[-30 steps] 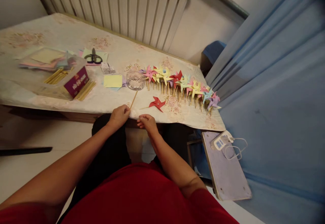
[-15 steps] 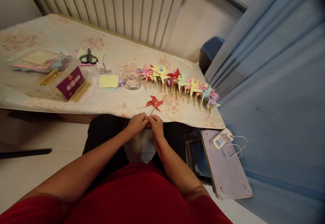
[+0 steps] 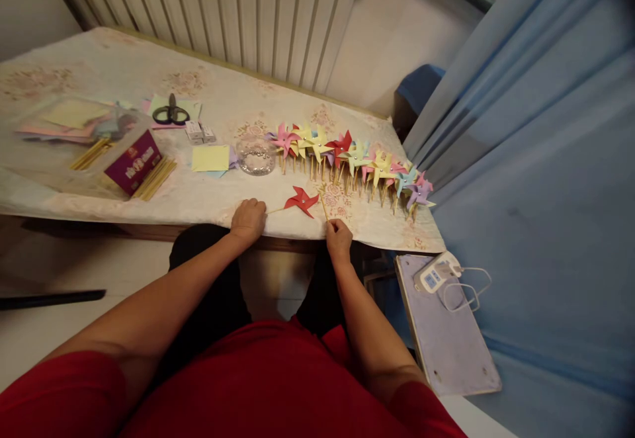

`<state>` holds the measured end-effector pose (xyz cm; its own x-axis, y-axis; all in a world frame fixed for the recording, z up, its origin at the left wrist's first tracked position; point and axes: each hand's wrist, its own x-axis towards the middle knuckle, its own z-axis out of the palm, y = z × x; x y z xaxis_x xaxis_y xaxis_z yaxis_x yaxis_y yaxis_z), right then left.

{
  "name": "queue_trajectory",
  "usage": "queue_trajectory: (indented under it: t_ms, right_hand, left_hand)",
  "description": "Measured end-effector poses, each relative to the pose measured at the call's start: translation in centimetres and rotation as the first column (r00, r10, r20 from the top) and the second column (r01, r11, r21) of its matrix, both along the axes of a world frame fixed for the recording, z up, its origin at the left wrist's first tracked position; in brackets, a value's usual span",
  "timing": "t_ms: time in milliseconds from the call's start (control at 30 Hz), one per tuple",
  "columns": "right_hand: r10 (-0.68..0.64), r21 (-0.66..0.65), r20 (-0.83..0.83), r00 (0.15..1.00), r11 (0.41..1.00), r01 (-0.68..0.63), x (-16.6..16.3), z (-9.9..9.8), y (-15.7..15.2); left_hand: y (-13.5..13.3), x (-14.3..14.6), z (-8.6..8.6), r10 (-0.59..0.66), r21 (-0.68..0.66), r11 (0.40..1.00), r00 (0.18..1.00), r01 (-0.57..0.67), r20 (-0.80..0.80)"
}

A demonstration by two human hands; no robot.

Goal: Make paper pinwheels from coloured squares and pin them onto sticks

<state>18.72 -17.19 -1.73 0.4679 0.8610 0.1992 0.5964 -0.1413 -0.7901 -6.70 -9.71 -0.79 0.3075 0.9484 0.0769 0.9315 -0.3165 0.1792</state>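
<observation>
R hand [image 3: 339, 236] is narrowed in a pinch on a thin stick [image 3: 324, 206], which points up and away over the near edge of the cloth-covered table [image 3: 208, 201]. L hand [image 3: 249, 219] is curled at said edge, up against the stem end of a red pinwheel [image 3: 301, 201]; from where I stand, can't tell if it grips. Pinwheel lies on tabletop betw. both hands, just L of held stick. Behind: row of multicol. pinwheels [image 3: 342, 150]. Further L: clear dish [image 3: 256, 172], yellow paper [image 3: 211, 159], scissors [image 3: 171, 115], bin w/ purple label [image 3: 133, 163].
</observation>
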Motion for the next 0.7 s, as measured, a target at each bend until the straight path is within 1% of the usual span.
queue_trajectory:
  t_ms: [200, 300, 400, 533, 600, 700]
  right_hand:
    - [0.004, 0.011, 0.127, 0.992, 1.000, -0.005, -0.4, -0.5, 0.0]
    - [0.022, 0.004, 0.172, 0.985, 1.000, -0.023, -0.5, -0.6, -0.3]
    - [0.049, -0.007, 0.198, 0.979, 0.999, -0.049, -0.7, -0.7, -0.6]
    - [0.095, -0.055, 0.267, 0.959, 0.995, -0.084, -1.2, -0.9, -0.9]
    - [0.119, -0.080, 0.313, 0.942, 0.992, -0.098, -1.5, -1.0, -1.0]
    - [0.140, -0.097, 0.359, 0.923, 0.989, -0.112, -1.8, -1.3, -1.0]
  left_hand:
    - [0.9, 0.1, 0.5, -0.021, -0.047, 0.999, 0.999, 0.020, -0.030]
    - [1.2, -0.5, 0.6, -0.021, -0.071, 0.997, 0.998, 0.017, -0.056]
    - [1.4, -1.8, 0.6, -0.007, -0.080, 0.997, 0.998, 0.002, -0.063]
    - [1.3, -4.4, 0.4, -0.027, -0.087, 0.996, 0.999, 0.023, -0.043]
    - [1.2, -5.3, 0.4, -0.025, -0.065, 0.998, 1.000, 0.024, -0.011]
    - [0.9, -5.6, 0.4, -0.052, 0.047, 0.998, 0.996, 0.049, 0.072]
